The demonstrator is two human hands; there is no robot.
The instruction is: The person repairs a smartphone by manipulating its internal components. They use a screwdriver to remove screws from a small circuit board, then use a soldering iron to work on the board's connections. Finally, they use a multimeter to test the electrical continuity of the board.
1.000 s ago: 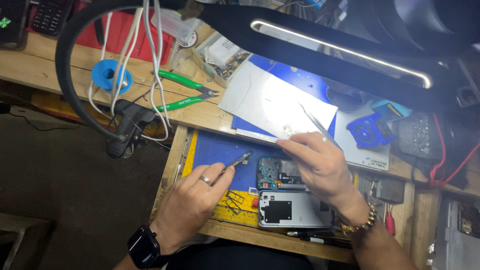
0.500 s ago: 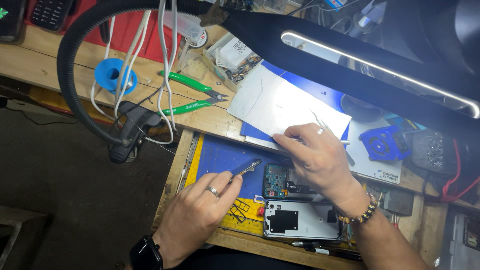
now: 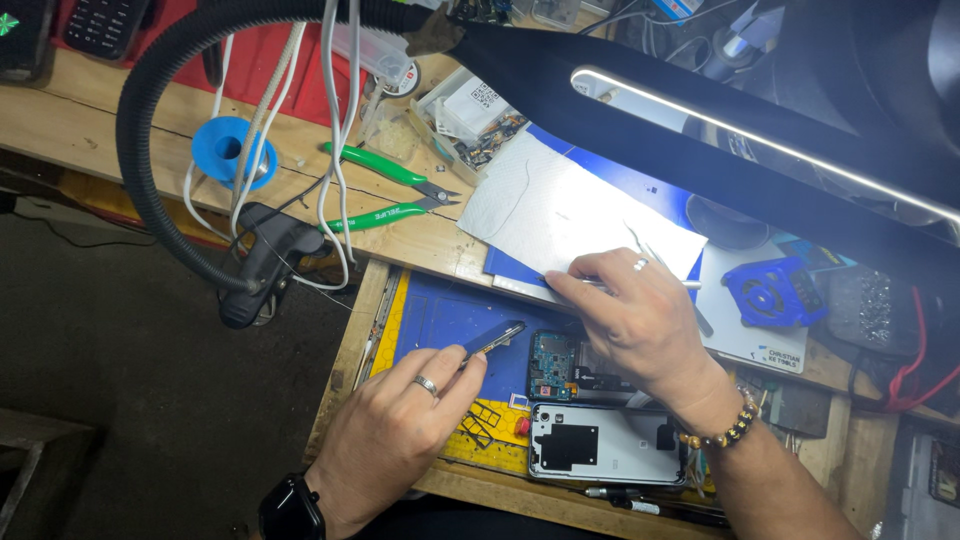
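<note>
Head view. The left hand (image 3: 395, 430), at 7 o'clock in the frame, is closed in a pinch: thumb and forefinger grip a slim dark metal tool (image 3: 492, 340) whose tip points toward 2 o'clock. The hand wears a ring and, at the wrist, a black watch (image 3: 291, 509). It rests over the blue work mat (image 3: 450, 315), which has a yellow border at its 9 o'clock edge.

The right hand (image 3: 640, 325), near frame centre, is loosely curled with its fingertips pressed down at the edge of a white paper sheet (image 3: 560, 210); a thin metal tool (image 3: 660, 262), apparently tweezers, shows above the knuckles, but how the hand holds it cannot be told. A beaded bracelet (image 3: 722, 430) circles its wrist.

Between the hands lies a green circuit board (image 3: 552, 365), partly covered by the right palm. Just at 6 o'clock of the board lies a white phone back cover (image 3: 605, 445).

On the wooden tabletop (image 3: 90, 130), at 10 o'clock of the mat, lie green-handled cutters (image 3: 385, 190) and a blue spool (image 3: 233, 150). A black corrugated hose (image 3: 140, 160) curves past the spool. A lamp bar (image 3: 760, 140) crosses the frame at 1 o'clock.
</note>
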